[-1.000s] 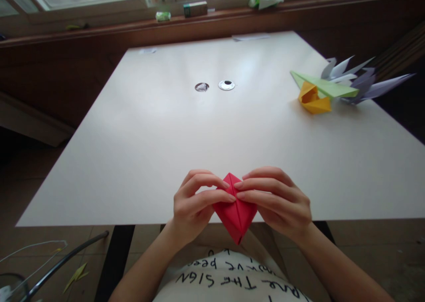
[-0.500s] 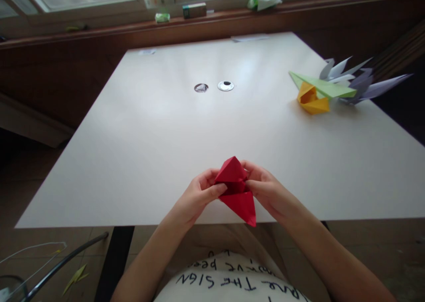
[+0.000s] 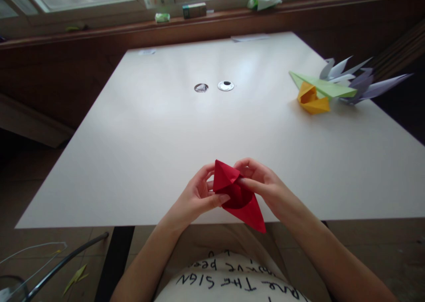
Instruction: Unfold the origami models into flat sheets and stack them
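A red folded paper piece (image 3: 247, 211) is held above the front edge of the white table, its hollow middle spread apart between two pointed ends. One point is up and to the left, the other hangs down to the right. My left hand (image 3: 199, 193) grips its left side, thumb on the near rim and fingers behind. On the other side my right hand (image 3: 264, 182) has its thumb at the opening, with the index finger curled behind the paper. The paper hides some of the fingertips.
At the table's right lie a yellow folded paper boat (image 3: 312, 102), a light green paper plane (image 3: 325, 86) and paper cranes (image 3: 361, 87). Two round holes, one with a metal ring (image 3: 226, 86), pierce the white table (image 3: 139, 160). A small box (image 3: 194, 10) stands on the sill.
The red paper has turned, its upper point swinging left and its lower point moving right and down. Its middle is spread wider. My right thumb has shifted left along the opening.
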### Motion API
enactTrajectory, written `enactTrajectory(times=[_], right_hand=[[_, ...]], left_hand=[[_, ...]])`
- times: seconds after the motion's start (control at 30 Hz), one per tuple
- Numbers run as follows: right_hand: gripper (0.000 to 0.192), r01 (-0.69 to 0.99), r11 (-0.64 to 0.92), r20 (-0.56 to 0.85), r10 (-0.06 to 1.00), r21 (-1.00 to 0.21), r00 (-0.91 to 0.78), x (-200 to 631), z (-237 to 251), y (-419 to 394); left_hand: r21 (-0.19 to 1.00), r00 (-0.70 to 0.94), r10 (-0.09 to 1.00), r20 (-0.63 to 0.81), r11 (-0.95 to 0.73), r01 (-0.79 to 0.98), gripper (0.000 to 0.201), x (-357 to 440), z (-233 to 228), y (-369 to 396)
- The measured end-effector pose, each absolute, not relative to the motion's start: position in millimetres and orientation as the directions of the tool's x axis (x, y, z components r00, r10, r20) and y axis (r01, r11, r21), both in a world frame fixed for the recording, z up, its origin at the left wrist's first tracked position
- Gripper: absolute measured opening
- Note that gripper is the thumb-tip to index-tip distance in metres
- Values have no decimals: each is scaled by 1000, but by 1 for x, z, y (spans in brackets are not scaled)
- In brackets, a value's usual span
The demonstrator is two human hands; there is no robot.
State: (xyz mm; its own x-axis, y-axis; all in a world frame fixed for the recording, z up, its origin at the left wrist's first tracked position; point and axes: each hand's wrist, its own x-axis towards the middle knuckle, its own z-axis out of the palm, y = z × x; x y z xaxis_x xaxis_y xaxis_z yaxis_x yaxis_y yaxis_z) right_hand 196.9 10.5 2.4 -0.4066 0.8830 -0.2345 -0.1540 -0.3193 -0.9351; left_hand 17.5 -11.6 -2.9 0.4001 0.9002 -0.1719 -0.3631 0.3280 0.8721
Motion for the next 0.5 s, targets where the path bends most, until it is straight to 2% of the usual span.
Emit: enactTrajectory(times=[0.13,0.3,0.4,0.5], right_hand=[[19,-22,-76,-66,954,-997,-291,197,6,7],[10,-10,47,48,969,-999,-244,193,8,4],[5,59,221,208,961,-973,-180,193,9,1],[8,122,381,365,921,-916,-133,196,10,-4]], left_hand=[[907,335,927,-169,279,-315,41,20,-1,-14],[939,269,951,-154,226,-260,32,24,2,-15],[951,216,965,-147,198,-236,33,25,0,-16],[964,100,988,-117,137,-228,34,25,-4,-16]])
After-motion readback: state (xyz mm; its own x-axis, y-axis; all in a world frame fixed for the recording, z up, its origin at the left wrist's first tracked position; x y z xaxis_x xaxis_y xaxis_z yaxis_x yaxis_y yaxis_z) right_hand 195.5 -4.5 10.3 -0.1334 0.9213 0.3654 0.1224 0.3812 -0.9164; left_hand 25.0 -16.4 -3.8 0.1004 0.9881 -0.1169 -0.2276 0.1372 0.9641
